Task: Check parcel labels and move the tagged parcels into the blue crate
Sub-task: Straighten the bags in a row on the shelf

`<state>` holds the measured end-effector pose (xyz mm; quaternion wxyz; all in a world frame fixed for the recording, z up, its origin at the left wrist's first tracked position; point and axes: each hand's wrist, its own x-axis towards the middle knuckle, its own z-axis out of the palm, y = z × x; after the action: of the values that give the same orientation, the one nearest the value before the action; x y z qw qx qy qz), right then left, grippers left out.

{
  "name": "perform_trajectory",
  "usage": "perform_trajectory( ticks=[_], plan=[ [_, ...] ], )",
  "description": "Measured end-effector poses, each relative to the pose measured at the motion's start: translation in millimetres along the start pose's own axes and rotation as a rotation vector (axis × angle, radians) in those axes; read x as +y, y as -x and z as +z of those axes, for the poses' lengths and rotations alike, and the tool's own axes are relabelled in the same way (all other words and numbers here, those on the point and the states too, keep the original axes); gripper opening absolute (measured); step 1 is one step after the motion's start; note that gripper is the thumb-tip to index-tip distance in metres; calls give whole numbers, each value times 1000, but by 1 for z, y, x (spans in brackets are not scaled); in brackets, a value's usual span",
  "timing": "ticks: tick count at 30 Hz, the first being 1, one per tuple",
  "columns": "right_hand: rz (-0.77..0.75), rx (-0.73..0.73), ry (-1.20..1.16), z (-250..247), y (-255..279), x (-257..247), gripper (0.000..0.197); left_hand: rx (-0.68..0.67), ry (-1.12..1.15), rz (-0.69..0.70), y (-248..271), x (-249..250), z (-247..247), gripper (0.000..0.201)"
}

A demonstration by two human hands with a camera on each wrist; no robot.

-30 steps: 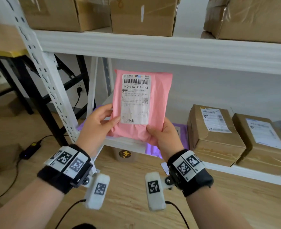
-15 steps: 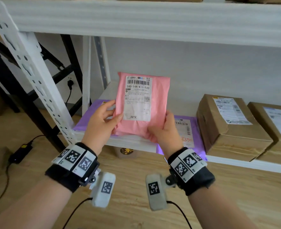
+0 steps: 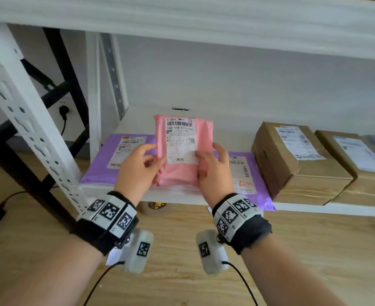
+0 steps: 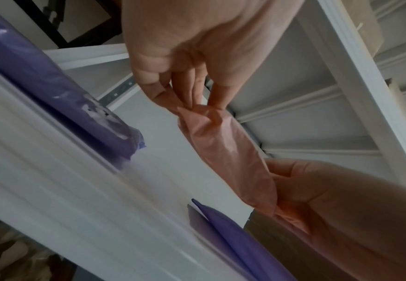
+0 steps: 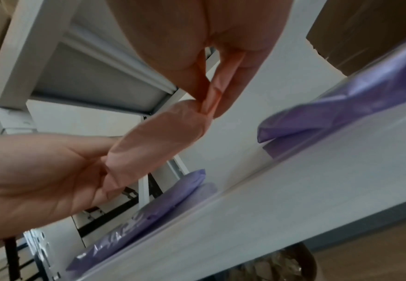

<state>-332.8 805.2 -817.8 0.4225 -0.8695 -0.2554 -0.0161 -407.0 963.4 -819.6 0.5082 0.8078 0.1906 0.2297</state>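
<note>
Label check under way, blue crate not in view.
Left hand (image 3: pixel 138 171) and right hand (image 3: pixel 213 173) each pinch the pink parcel (image 3: pixel 183 151) mid-frame; four shelved parcels lie untouched.

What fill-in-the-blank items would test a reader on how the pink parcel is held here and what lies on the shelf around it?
1. The pink parcel is held by ____ hands, the left hand and the right hand.
2. The flat mailers lying on the shelf are ____ in colour.
3. To the right of the parcel stand two ____ boxes.
4. The parcel's label faces ____ the head camera.

Missing words: both; purple; cardboard; toward
</note>
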Motion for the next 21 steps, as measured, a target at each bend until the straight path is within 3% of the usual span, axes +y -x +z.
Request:
perform_trajectory(
  ticks=[4,10,21],
  plan=[
    [9,-101,117,5,-2,-1,45,1,-48,-15,-5,-8,1,34],
    [-52,-115,223,16,-2,1,47,6,-188,34,-6,-16,5,6],
    [17,-248,521,19,-2,10,49,-121,-431,180,-4,-18,13,22]
  ],
)
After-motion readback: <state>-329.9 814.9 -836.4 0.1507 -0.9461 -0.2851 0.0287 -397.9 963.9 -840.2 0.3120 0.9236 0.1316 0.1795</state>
